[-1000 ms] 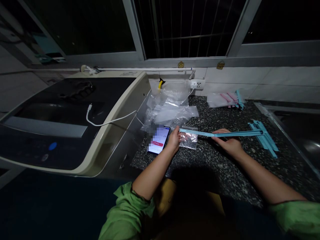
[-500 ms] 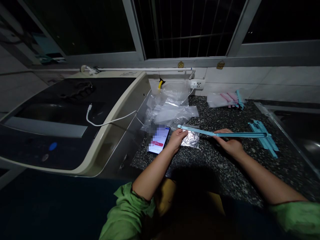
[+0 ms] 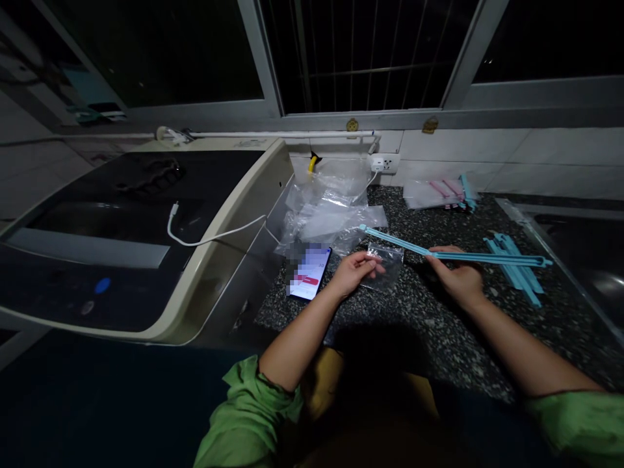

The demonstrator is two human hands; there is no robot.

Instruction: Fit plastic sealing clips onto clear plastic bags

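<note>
My right hand (image 3: 458,276) pinches a long light-blue plastic piece (image 3: 492,259) near its middle joint. One arm of the piece slants up to the left, and the other lies nearly level to the right. A small clear plastic bag (image 3: 390,266) is in my left hand (image 3: 355,272), its fingers closed on the bag's left side. The left tip of the blue piece is above the bag, apart from my left fingers. Beyond my right hand, several similar light-blue pieces (image 3: 517,270) lie piled on the speckled counter (image 3: 419,344).
A lit phone (image 3: 309,273) lies left of my left hand. Clear plastic bags (image 3: 331,218) are heaped behind it. Against the wall rests a bag with pink and blue pieces (image 3: 441,194). A washing machine (image 3: 234,227) with a white cable (image 3: 219,240) stands left; a sink (image 3: 585,240) is right.
The blue piece has shifted right with my right hand, its left end swinging upward. My left hand has let go of that end and moved right, with the clear bag.
</note>
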